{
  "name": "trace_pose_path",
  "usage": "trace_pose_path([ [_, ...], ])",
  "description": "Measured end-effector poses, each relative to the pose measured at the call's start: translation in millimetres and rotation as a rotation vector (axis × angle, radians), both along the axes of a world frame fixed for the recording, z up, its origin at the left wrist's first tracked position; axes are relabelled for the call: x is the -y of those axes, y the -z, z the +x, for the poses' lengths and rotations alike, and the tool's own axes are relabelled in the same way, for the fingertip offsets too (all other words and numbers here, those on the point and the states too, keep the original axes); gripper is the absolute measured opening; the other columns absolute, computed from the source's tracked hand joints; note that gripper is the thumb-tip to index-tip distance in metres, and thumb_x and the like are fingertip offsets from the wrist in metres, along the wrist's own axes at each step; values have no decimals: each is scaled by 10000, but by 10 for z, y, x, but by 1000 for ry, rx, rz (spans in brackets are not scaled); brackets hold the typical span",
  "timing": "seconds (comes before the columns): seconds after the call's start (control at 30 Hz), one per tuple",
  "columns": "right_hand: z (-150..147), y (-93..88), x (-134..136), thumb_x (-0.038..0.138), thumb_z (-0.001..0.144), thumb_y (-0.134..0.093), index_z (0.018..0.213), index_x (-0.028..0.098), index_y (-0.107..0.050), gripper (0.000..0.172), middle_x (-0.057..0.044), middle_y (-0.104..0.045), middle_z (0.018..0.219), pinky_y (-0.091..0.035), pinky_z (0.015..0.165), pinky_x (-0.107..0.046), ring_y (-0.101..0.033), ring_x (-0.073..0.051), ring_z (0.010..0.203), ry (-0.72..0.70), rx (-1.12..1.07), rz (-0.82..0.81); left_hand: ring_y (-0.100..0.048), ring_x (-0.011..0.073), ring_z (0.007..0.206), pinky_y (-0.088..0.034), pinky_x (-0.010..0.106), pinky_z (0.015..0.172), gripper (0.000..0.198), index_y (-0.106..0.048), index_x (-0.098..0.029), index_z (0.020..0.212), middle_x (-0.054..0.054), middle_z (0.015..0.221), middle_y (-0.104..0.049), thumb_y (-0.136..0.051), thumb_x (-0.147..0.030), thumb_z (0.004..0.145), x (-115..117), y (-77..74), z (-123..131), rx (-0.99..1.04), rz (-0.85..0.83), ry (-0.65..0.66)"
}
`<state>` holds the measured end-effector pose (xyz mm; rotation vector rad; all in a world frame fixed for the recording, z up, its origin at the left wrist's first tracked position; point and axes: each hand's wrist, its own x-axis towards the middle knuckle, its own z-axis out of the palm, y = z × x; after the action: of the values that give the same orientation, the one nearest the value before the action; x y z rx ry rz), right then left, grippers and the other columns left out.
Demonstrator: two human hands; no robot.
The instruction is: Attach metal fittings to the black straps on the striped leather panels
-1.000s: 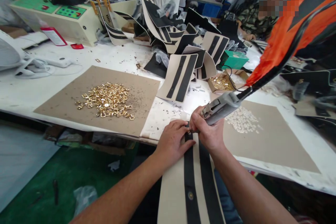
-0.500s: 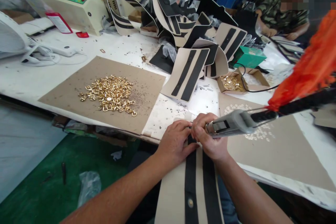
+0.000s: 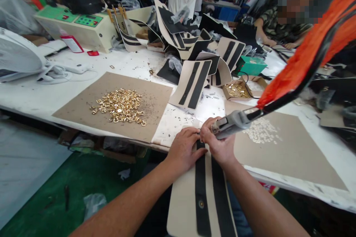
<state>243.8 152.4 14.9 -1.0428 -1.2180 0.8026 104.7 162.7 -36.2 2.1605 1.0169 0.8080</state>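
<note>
My right hand [image 3: 218, 142] is wrapped round a grey electric screwdriver [image 3: 230, 124], which slants up to the right into a black cord. Its tip is hidden behind my fingers. My left hand [image 3: 185, 148] grips the far end of a beige panel [image 3: 180, 203] with two black strips, its thumb lying across the left strip. The fingertips of both hands nearly meet there, and whatever small part lies between them is hidden. A round metal fitting [image 3: 201, 204] sits on the left strip, closer to me. The panel slopes from the table edge towards my lap.
Gold buckle-like pieces [image 3: 119, 105] lie heaped on a brown sheet [image 3: 80, 100]; small pale rings [image 3: 263, 131] cover another sheet. Similar panels [image 3: 191, 83] are piled behind. An orange-wrapped cord [image 3: 294, 66] hangs at right. A person in camouflage [image 3: 271, 29] sits across the table.
The view has tilted upward, bringing more of the room and people into sight. My hands, the screwdriver and the panel keep nearly the same places relative to one another.
</note>
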Motion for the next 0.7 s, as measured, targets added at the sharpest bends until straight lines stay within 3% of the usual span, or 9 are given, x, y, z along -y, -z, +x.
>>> trace_pose_path([
  [0.17,-6,12,-14,377,860,-723,686,197,-539,311,21,-533,617,-433,530,-275,-491,-131,542,117,3,-87,-552,296,1257,-443,496,1084,371,-697,-244,1155,90,1295,-650,-783,-375,819,9,18,0,3,28,-8],
  [0.37,-2,35,21,414,854,-743,694,197,-550,331,26,-536,609,-448,528,-268,-505,-133,539,57,-27,-60,-567,299,1241,-464,503,1065,365,-712,-240,1128,92,1260,-669,-809,-341,791,27,-21,-4,24,29,-14],
  [0.7,132,-128,109,443,877,-734,727,204,-546,339,41,-520,552,-405,469,-257,-485,-124,467,149,-255,-13,-562,279,1248,-471,484,1079,374,-707,-223,1118,86,1274,-665,-833,-313,777,40,-9,-13,19,67,-32],
])
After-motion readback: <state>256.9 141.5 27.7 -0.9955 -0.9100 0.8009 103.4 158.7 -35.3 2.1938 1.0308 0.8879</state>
